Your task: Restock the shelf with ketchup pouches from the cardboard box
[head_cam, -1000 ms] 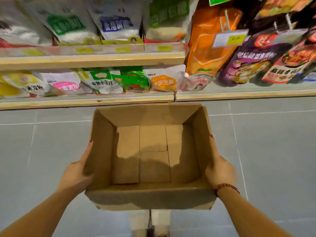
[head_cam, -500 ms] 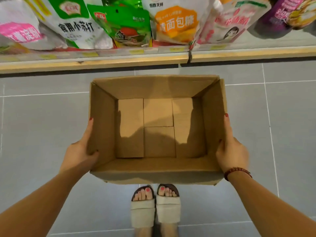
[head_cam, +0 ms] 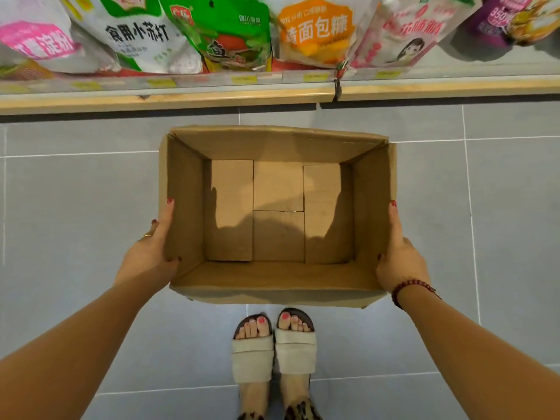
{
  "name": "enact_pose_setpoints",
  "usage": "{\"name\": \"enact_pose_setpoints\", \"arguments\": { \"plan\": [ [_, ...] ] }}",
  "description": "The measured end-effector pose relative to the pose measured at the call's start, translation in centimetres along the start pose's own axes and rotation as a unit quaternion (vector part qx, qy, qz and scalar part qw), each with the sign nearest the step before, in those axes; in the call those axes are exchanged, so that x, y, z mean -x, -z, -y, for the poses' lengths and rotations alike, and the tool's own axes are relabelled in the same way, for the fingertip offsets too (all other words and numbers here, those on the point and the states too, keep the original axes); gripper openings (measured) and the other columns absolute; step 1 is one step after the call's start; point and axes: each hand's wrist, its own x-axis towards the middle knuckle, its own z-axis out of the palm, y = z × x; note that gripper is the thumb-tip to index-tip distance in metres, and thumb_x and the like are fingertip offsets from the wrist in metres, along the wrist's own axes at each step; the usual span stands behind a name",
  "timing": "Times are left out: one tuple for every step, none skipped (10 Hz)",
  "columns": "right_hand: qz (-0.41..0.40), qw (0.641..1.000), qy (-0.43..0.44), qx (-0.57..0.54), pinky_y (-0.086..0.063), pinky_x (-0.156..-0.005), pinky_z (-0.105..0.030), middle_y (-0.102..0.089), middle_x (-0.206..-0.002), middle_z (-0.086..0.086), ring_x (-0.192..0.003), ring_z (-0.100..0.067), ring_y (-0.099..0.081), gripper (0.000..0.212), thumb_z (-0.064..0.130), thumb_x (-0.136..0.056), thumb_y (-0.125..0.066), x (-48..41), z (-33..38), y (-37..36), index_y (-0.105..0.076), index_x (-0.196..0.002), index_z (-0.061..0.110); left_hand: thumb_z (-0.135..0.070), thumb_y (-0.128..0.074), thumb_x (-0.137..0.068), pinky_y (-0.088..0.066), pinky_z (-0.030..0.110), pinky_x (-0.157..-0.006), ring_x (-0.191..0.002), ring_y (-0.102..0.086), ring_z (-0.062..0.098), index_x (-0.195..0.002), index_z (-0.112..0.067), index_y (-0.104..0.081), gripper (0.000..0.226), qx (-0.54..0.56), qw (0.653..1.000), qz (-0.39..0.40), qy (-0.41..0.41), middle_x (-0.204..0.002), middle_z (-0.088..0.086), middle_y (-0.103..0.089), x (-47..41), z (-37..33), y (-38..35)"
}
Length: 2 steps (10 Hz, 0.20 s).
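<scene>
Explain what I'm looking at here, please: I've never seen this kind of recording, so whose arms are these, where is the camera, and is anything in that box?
There is no machine here. A person wears a wide-angle camera on the head, looking forward and down, so you see their own arms and sandalled feet. The left hand and right hand each press flat against a side wall of an open cardboard box, holding it between them above the grey tiled floor. Inside the box only its folded bottom flaps show; no pouches are visible. Along the top runs a shop shelf stocked with packaged food bags.
</scene>
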Motion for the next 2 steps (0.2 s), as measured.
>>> {"name": "enact_pose_setpoints", "arguments": {
  "plan": [
    [0.028, 1.000, -0.013, -0.007, -0.046, -0.052, -0.031, -0.052, -0.110, -0.012, -0.063, -0.017, -0.049, 0.092, 0.012, -0.088, -0.052, 1.1, 0.9, 2.1, 0.016, -0.139, 0.047, -0.013, -0.063, -0.081, -0.046, 0.032, -0.055, -0.071, -0.053, 0.024, -0.136, -0.056, 0.022, 0.109, -0.004, 1.000, -0.003, -0.007, -0.116, 0.017, -0.056, 0.7, -1.4, 2.3],
    [0.014, 0.996, 0.003, -0.087, -0.051, -0.069, -0.037, -0.053, -0.125, -0.011, -0.084, -0.024, -0.055, 0.080, 0.020, -0.089, -0.054, 2.9, 3.8, 5.7, -0.001, -0.144, 0.042, -0.023, -0.062, -0.085, -0.044, 0.029, -0.058, -0.073, -0.050, 0.018, -0.144, -0.047, 0.009, 0.096, 0.018, 0.999, -0.030, -0.032, -0.101, 0.008, -0.058, 2.2, -4.1, 6.1]
  ]
}}
